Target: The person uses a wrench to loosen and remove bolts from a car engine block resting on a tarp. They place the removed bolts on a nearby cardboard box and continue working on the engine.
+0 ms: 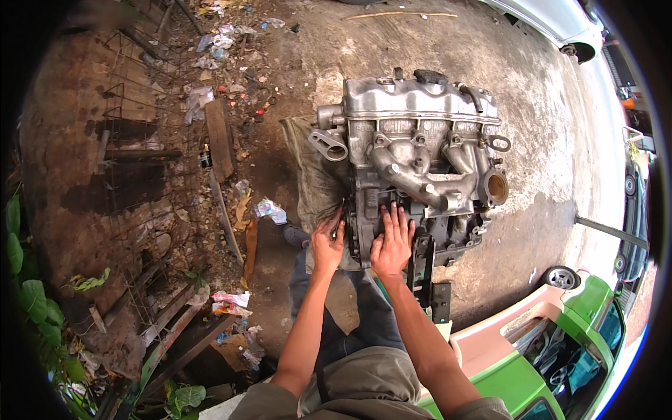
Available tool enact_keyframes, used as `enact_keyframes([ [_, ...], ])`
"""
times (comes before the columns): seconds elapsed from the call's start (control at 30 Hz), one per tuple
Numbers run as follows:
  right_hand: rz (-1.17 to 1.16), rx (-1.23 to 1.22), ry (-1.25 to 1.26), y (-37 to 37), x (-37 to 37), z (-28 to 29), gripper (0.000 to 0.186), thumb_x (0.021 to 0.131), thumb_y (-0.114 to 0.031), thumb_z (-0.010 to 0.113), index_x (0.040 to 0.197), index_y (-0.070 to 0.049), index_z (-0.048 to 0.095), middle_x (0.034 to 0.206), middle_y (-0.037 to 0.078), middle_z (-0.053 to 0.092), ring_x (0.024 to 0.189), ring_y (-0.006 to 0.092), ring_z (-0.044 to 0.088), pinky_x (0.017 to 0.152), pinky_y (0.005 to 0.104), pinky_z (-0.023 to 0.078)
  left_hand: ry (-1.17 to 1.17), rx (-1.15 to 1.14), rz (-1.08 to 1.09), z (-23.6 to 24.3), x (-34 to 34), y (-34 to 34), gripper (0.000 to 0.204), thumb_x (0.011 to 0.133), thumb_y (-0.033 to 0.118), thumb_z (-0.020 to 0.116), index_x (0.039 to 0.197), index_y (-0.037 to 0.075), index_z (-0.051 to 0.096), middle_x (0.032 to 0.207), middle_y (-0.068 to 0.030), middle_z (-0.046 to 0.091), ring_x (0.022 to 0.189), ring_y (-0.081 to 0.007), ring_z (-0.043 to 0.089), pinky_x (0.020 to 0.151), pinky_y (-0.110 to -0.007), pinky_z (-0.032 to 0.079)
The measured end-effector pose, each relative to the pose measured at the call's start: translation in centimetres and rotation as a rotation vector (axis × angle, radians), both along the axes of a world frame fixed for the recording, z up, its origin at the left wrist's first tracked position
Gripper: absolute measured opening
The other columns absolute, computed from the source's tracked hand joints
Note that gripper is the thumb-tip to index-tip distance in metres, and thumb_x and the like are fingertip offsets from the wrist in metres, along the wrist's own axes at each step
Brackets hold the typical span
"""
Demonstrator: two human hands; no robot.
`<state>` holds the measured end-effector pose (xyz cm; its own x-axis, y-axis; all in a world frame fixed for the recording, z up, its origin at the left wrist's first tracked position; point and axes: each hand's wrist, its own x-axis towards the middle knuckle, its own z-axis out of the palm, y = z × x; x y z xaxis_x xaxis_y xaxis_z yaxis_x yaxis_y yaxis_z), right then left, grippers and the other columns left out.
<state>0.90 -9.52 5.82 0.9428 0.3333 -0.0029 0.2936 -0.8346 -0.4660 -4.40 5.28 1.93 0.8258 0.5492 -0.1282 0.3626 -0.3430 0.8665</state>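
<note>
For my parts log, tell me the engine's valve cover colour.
The valve cover is silver-grey, seen in the head view.

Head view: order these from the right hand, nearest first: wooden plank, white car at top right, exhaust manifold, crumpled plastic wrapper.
From the right hand:
1. Exhaust manifold: just ahead, slightly right.
2. Crumpled plastic wrapper: left.
3. Wooden plank: farther left and ahead.
4. White car: far ahead, right.

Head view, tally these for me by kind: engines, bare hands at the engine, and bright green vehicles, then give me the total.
Engine: 1
Bare hands, left hand and right hand: 2
Bright green vehicle: 1
Total: 4
</note>
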Motion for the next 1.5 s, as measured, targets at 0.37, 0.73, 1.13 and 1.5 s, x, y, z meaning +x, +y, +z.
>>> enact_keyframes([
  [0.37, -0.006, -0.015, 0.018, 0.0, -0.1, 0.0, 0.067, 0.083, -0.015, 0.044, 0.149, -0.009, 0.045, 0.158, 0.011, 0.04, 0.149, 0.0309, 0.032, 0.123, 0.0524, 0.016, -0.115, 0.132, -0.086, 1.3, 2.4, 1.7, 0.017, 0.091, 0.003, 0.063, 0.105, -0.004, 0.07, 0.102, -0.022, 0.069, 0.094, -0.0402, 0.064, 0.082, -0.044, 0.051],
  [0.73, 0.005, -0.017, 0.002, -0.2, -0.1, -0.5, 0.069, 0.081, -0.018, 0.049, 0.149, -0.011, 0.046, 0.16, 0.008, 0.037, 0.149, 0.0289, 0.032, 0.123, 0.0533, 0.016, 0.481, -0.459, 0.023, -10.6, 9.8, 6.6, 0.038, 0.1, 0.034, 0.059, 0.092, -0.003, 0.065, 0.077, -0.0124, 0.064, 0.06, -0.0247, 0.056, 0.055, -0.038, 0.043],
  [1.13, -0.004, -0.026, 0.005, -0.2, -0.1, -0.2, 0.068, 0.082, -0.019, 0.049, 0.149, -0.012, 0.045, 0.16, 0.007, 0.038, 0.149, 0.0273, 0.032, 0.123, 0.0523, 0.017, 0.194, -0.68, 0.332, -7.3, 6.6, 7.9, 0.033, 0.104, 0.029, 0.058, 0.09, 0.001, 0.066, 0.065, -0.0052, 0.06, 0.051, -0.014, 0.056, 0.047, -0.028, 0.041],
  [1.5, 0.006, -0.02, 0.012, -0.1, -0.1, 0.0, 0.066, 0.084, -0.015, 0.045, 0.149, -0.008, 0.044, 0.159, 0.011, 0.039, 0.149, 0.0303, 0.031, 0.123, 0.0519, 0.015, -0.16, -0.739, 0.458, -3.7, 1.2, 1.4, 0.028, 0.096, 0.011, 0.069, 0.116, -0.009, 0.069, 0.101, -0.0152, 0.074, 0.086, -0.0209, 0.073, 0.082, -0.031, 0.058],
])
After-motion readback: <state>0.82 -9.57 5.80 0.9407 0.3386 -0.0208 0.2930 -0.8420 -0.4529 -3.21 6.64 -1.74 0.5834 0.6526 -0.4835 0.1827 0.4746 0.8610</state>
